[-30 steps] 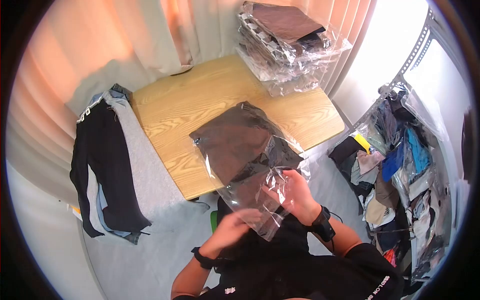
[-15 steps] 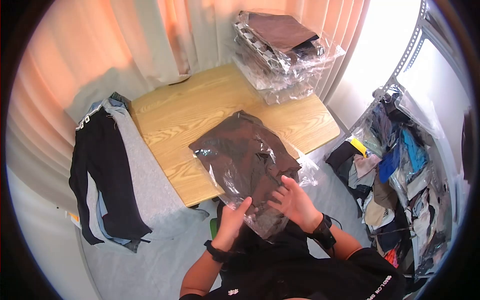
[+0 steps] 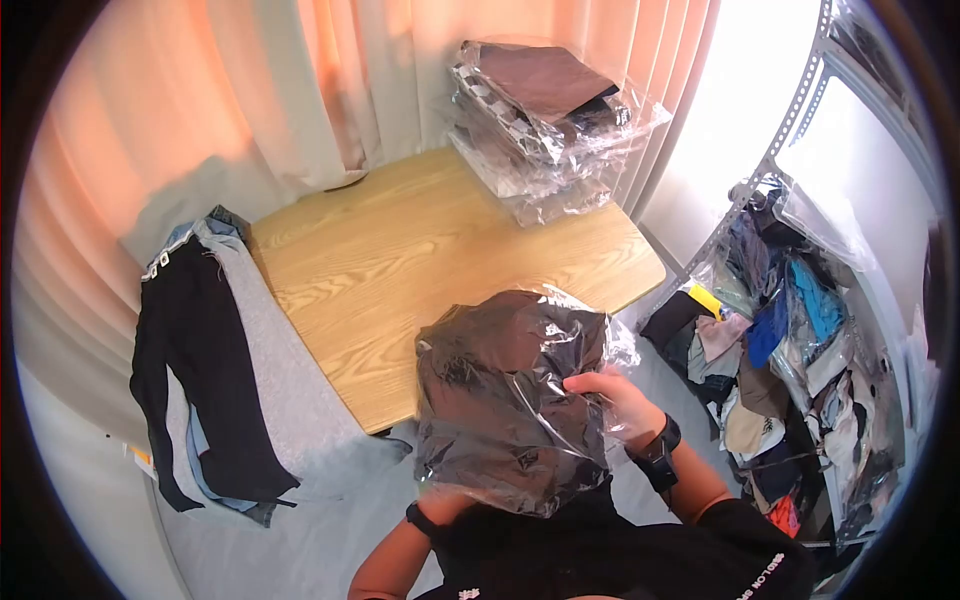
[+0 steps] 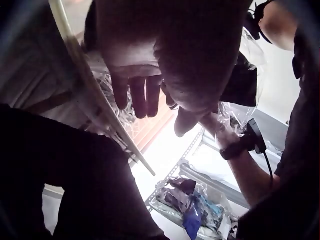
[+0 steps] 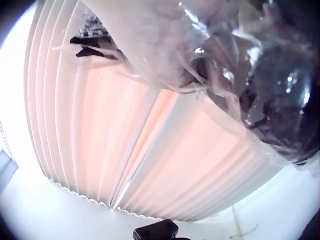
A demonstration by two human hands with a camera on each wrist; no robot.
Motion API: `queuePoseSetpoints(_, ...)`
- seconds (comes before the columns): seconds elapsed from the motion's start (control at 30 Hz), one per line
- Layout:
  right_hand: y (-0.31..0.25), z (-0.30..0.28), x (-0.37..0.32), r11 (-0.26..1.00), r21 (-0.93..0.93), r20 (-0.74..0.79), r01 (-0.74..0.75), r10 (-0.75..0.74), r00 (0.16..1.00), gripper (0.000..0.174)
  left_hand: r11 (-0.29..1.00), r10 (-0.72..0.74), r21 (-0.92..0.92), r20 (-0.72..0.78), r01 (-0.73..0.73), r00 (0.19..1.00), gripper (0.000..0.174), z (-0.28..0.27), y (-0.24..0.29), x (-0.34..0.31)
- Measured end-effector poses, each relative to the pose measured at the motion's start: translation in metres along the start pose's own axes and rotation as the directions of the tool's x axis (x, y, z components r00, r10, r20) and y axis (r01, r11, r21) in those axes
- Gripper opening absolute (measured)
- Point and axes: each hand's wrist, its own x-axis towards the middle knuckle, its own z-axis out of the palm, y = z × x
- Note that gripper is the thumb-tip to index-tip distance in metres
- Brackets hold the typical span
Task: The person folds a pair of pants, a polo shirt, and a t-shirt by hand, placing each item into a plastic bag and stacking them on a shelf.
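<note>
A folded dark brown garment in a clear plastic bag (image 3: 510, 400) is held up in front of my body, at the near edge of the wooden table. My right hand (image 3: 622, 405) grips its right side, thumb on top and fingers tucked beneath. The bag's shiny film also wraps close about that hand in the right wrist view. My left hand (image 3: 447, 505) is under the near left part of the bag, mostly hidden in the head view. In the left wrist view, the left hand (image 4: 192, 75) has its fingers extended, not curled round anything.
A stack of bagged garments (image 3: 545, 110) stands at the far right of the wooden table (image 3: 390, 250). Black and grey trousers (image 3: 205, 370) hang over its left edge. To the right, a metal rack (image 3: 795, 120) stands by a heap of mixed clothes (image 3: 770, 350). Curtains hang behind.
The bagged garment has come off the table toward my body and turned more upright. My left hand has gone from its near edge to underneath; my right hand has taken hold of the right side.
</note>
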Motion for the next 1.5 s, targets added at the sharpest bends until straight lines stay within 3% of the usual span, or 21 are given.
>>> queuePoseSetpoints(0.23,-0.079,0.055,0.014,0.987,-0.076,0.244,0.14,-0.117,0.963,0.029,0.951,0.064,0.305,-0.379,0.059,0.923,0.044,-0.012,-0.045,0.009)
queuePoseSetpoints(0.3,-0.118,0.064,0.036,0.878,-0.347,0.309,0.33,-0.226,0.924,0.025,0.937,0.079,0.34,-0.426,0.079,0.901,0.043,-0.02,-0.044,0.018)
queuePoseSetpoints(0.37,-0.161,0.09,0.037,0.477,-0.562,0.476,0.676,-0.482,0.736,0.024,0.928,-0.272,0.108,-0.453,0.356,0.849,0.038,-0.04,-0.031,0.045)
queuePoseSetpoints(0.4,-0.188,0.09,0.056,0.481,-0.522,0.467,0.704,-0.529,0.708,0.024,0.976,-0.163,0.02,-0.597,0.217,0.785,0.035,-0.048,-0.023,0.056)
queuePoseSetpoints(0.5,-0.243,0.121,0.063,0.36,-0.493,0.292,0.792,-0.789,0.54,0.026,0.967,-0.234,-0.06,-0.598,0.247,0.767,0.034,-0.051,-0.022,0.065)
queuePoseSetpoints(0.53,-0.276,0.099,0.086,-0.072,-0.607,0.506,0.791,-0.803,0.315,0.03,0.967,-0.233,-0.06,-0.6,0.248,0.766,0.034,-0.051,-0.022,0.065)
queuePoseSetpoints(0.57,-0.311,0.07,0.116,-0.494,-0.581,0.72,0.646,-0.682,0.126,0.036,0.965,-0.245,-0.078,-0.603,0.25,0.759,0.034,-0.051,-0.023,0.066)
queuePoseSetpoints(0.6,-0.337,0.061,0.138,-0.496,-0.58,0.722,0.646,-0.681,0.125,0.036,0.963,-0.257,-0.097,-0.606,0.251,0.753,0.034,-0.05,-0.024,0.066)
queuePoseSetpoints(0.63,-0.358,0.053,0.157,0.108,-0.513,0.446,0.852,-0.814,0.372,0.032,0.963,-0.257,-0.099,-0.607,0.25,0.752,0.034,-0.05,-0.025,0.065)
queuePoseSetpoints(0.67,-0.365,0.046,0.169,0.649,-0.19,0.217,0.737,-0.704,0.676,0.029,0.964,-0.251,-0.088,-0.596,0.249,0.762,0.032,-0.049,-0.026,0.065)
queuePoseSetpoints(0.7,-0.356,0.039,0.177,0.467,-0.339,0.282,0.817,-0.778,0.561,0.019,0.966,-0.244,-0.077,-0.585,0.246,0.773,0.031,-0.046,-0.026,0.065)
queuePoseSetpoints(0.77,-0.352,0.009,0.224,0.63,-0.407,-0.037,0.662,-0.735,0.677,0.009,0.977,-0.138,0.05,-0.601,0.21,0.787,0.029,-0.043,-0.031,0.064)
queuePoseSetpoints(0.83,-0.338,-0.027,0.234,0.121,-0.896,0.26,0.426,-0.635,0.728,0.011,0.966,-0.034,0.185,-0.603,0.182,0.797,0.027,-0.043,-0.035,0.059)
queuePoseSetpoints(0.9,-0.314,-0.02,0.228,0.753,-0.5,-0.13,0.428,-0.554,0.822,0.013,0.972,-0.056,0.149,-0.601,0.18,0.797,0.024,-0.045,-0.029,0.058)
queuePoseSetpoints(0.93,-0.318,-0.014,0.227,0.668,-0.694,-0.167,0.268,-0.511,0.843,0.016,0.972,-0.062,0.146,-0.601,0.186,0.797,0.024,-0.046,-0.027,0.056)
queuePoseSetpoints(1.1,-0.335,-0.046,0.266,0.716,-0.67,-0.256,0.197,-0.472,0.844,0.013,0.972,-0.081,0.137,-0.574,0.193,0.815,0.023,-0.05,-0.024,0.057)
queuePoseSetpoints(1.17,-0.333,-0.054,0.273,0.798,-0.503,-0.202,0.331,-0.482,0.853,0.011,0.97,-0.074,0.154,-0.556,0.19,0.828,0.023,-0.051,-0.023,0.057)
queuePoseSetpoints(1.2,-0.307,-0.02,0.248,0.845,-0.137,-0.202,0.516,-0.534,0.821,0.014,0.967,-0.07,0.169,-0.545,0.191,0.836,0.023,-0.052,-0.023,0.055)
queuePoseSetpoints(1.3,-0.291,-0.019,0.211,0.809,0.013,-0.047,0.588,-0.587,0.808,0.019,0.967,-0.079,0.164,-0.536,0.195,0.84,0.023,-0.052,-0.023,0.055)
queuePoseSetpoints(1.37,-0.28,-0.045,0.196,0.771,0.077,-0.089,0.633,-0.627,0.774,0.033,0.968,-0.089,0.154,-0.531,0.199,0.843,0.024,-0.051,-0.024,0.055)
queuePoseSetpoints(1.5,-0.198,-0.043,0.141,0.503,0.036,-0.34,0.863,-0.806,0.484,0.046,0.967,-0.133,0.119,-0.523,0.226,0.842,0.026,-0.052,-0.02,0.058)
